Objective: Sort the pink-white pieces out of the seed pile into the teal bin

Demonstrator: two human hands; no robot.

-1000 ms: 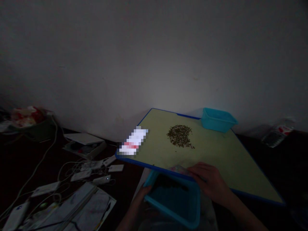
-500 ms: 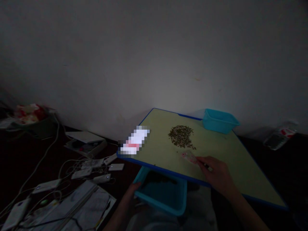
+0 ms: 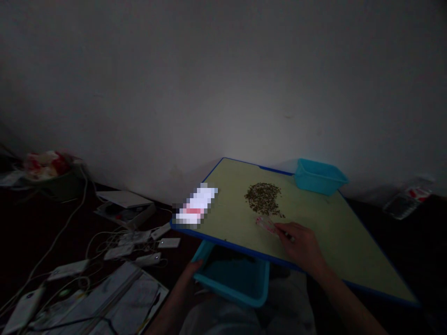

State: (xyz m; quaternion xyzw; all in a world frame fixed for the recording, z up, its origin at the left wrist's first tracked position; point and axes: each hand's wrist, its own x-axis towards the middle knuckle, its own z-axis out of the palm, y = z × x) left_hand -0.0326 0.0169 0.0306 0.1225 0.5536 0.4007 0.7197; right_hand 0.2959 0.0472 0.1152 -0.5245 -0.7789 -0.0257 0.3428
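My right hand (image 3: pixel 303 245) is closed around a small tool (image 3: pixel 267 225) with a see-through, pinkish flat end; its exact kind is too blurred to make out. That end rests on or just above the table top, a little short of a loose pile of small brown grains or seeds (image 3: pixel 262 197). Below the table's front edge, my left hand (image 3: pixel 193 274) grips the left rim of a blue plastic basin (image 3: pixel 240 294). Dark material lies inside this basin along its far side, partly hidden by the table edge.
The pale table (image 3: pixel 331 246) has a blue rim. A second blue basin (image 3: pixel 319 177) stands at its back right corner, and a blurred-out bright phone-like screen (image 3: pixel 197 204) lies at left. Cables, white power banks (image 3: pixel 169 243) and boxes (image 3: pixel 122 204) cover the floor at left.
My right hand has slid left across the table with the tool. The basin in my left hand has shifted slightly up and left. The pile looks the same.
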